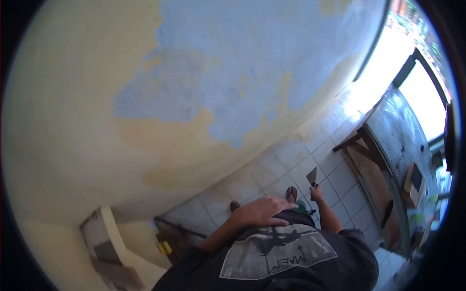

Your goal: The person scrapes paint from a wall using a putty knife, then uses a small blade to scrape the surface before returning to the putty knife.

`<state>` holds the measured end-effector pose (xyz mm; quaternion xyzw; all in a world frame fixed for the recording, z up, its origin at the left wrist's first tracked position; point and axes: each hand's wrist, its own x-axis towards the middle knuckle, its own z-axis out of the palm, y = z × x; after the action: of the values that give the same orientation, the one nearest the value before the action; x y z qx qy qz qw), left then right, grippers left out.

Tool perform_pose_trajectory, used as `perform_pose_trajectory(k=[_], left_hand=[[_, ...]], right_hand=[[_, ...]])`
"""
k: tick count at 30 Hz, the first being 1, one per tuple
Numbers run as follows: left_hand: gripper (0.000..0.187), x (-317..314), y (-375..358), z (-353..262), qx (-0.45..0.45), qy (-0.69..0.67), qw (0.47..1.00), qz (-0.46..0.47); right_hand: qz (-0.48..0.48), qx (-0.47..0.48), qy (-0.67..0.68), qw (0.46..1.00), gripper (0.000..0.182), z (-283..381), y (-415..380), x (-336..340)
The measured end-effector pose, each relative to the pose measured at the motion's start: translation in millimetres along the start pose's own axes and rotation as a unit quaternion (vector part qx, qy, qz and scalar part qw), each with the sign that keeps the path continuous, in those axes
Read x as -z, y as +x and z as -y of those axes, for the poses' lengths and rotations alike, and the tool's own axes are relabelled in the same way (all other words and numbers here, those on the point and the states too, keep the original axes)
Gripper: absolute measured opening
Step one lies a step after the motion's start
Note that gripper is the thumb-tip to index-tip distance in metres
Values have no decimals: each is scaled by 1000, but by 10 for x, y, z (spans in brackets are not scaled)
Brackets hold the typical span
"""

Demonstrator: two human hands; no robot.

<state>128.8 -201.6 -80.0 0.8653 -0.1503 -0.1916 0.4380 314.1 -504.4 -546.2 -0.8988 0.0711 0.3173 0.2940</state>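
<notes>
A trowel [312, 176] with a pointed metal blade is in my right hand [316, 193], its fingers wrapped round the handle and the blade pointing away from me over the tiled floor. My left hand [269, 211] lies flat against the front of my dark shirt, fingers spread a little and holding nothing. Ahead stands a yellowish wall [63, 111] with a large irregular patch of pale blue [213, 72] showing on it. Neither hand touches the wall.
At the right is a worn table [400, 126] with a box-like object [414, 185] on it. A bright doorway opens at the upper right. Lower left, a shelf-like ledge [114, 233] and a yellow object [164, 248] stand near the wall. Tiled floor [267, 169] runs along the wall.
</notes>
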Motion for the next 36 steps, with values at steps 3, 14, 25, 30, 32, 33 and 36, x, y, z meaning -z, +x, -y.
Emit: perform_pose_trajectory(k=[3, 14, 25, 30, 32, 33, 36], left_hand=[[63, 153, -675, 121, 1, -48, 999, -14], [50, -131, -3003, 1316, 113, -304, 944, -65], [51, -130, -3175, 1330, 96, -291, 906, -293], [64, 14, -3330, 1337, 36, -261, 895, -359], [67, 128, -3282, 1263, -19, -228, 870, -437], [68, 213, -3234, 1197, -47, -210, 854, -473], [72, 550, -2979, 834, -151, -42, 804, -574]], right_hand=[[-47, 7, -4, 999, 51, 321, -499, -316], [85, 100, 7, 991, 53, 1199, -1878, -1701], [122, 286, 179, 933, 41, 3244, -2845, -1751], [-31, 492, 66, 867, 32, 4035, -4118, -1266], [-53, 533, 67, 842, 32, 4230, -4444, -1053], [-64, 552, 68, 829, 31, 4318, -4526, -1007], [-39, 697, 146, 701, 35, 4588, -4623, -1027]])
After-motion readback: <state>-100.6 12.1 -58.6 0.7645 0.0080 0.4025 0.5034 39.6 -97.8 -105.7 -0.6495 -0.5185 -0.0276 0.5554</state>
